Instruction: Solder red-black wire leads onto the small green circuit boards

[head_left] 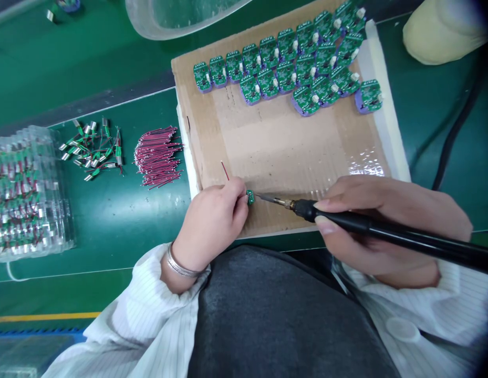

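My left hand (214, 220) is closed in a pinch near the front edge of the cardboard. From its fingertips juts a small green circuit board (250, 197), mostly covered by the fingers. A thin red wire (225, 170) sticks up past the same hand; how its lower end is held cannot be seen. In my right hand (370, 226) is a black soldering iron (346, 221), gripped like a pen. Its metal tip points left and reaches the small board's right edge, though contact is too fine to tell.
Rows of green circuit boards on purple bases (287, 76) cover the far part of the cardboard sheet (267, 142). To the left lie red wires (159, 157), small wired metal parts (93, 149) and stacked clear trays (27, 194). A translucent tub (149, 26) stands behind; a black cable (454, 131) runs right.
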Available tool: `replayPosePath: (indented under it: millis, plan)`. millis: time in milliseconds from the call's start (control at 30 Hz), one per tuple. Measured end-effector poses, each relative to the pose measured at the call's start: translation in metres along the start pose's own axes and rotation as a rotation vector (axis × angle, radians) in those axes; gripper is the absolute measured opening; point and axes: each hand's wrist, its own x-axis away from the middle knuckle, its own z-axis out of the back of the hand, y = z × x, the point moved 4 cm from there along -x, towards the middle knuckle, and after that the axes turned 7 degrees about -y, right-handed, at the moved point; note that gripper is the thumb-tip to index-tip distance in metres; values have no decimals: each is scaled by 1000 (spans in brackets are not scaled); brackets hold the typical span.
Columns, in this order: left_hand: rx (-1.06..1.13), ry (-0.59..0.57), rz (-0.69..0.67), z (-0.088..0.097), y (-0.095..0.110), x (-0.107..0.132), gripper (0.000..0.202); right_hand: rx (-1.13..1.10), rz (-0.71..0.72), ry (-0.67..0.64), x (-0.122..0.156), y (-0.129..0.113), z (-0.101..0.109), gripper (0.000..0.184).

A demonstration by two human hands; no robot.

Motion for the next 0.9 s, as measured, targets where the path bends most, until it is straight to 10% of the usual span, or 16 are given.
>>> replayPosePath:
  millis: [900]
  plan:
    - [-5,8,-36,1,1,1,10,-42,-51,124,2,-1,-4,14]
